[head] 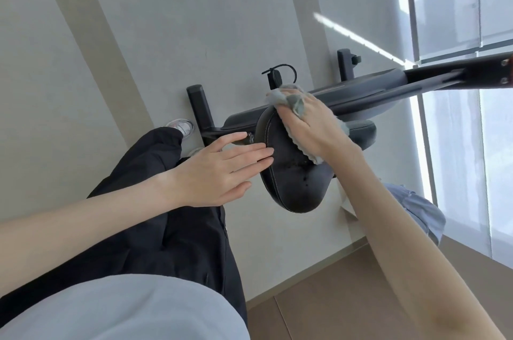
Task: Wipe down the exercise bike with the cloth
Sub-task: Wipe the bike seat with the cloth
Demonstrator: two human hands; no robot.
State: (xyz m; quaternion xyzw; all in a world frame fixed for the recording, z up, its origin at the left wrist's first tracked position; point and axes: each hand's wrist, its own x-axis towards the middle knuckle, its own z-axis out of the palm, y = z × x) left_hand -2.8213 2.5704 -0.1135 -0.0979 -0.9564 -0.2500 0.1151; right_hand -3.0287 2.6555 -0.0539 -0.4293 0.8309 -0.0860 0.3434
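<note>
The exercise bike's black saddle (294,176) fills the middle of the view, with the dark frame (369,95) running up to the right. My right hand (308,123) grips a bunched grey cloth (280,95) and presses it on the saddle's narrow front end; the cloth's scalloped edge shows under the palm. My left hand (222,170) lies flat with straight fingers against the saddle's left side, fingertips touching its stitched edge.
The bike's rear foot bar (200,109) and front foot bar (345,65) stand on the pale floor. A pedal with a strap (277,76) sticks out behind the cloth. My black trouser leg and shoe (181,127) are left of the saddle. A window with blinds (458,6) is at right.
</note>
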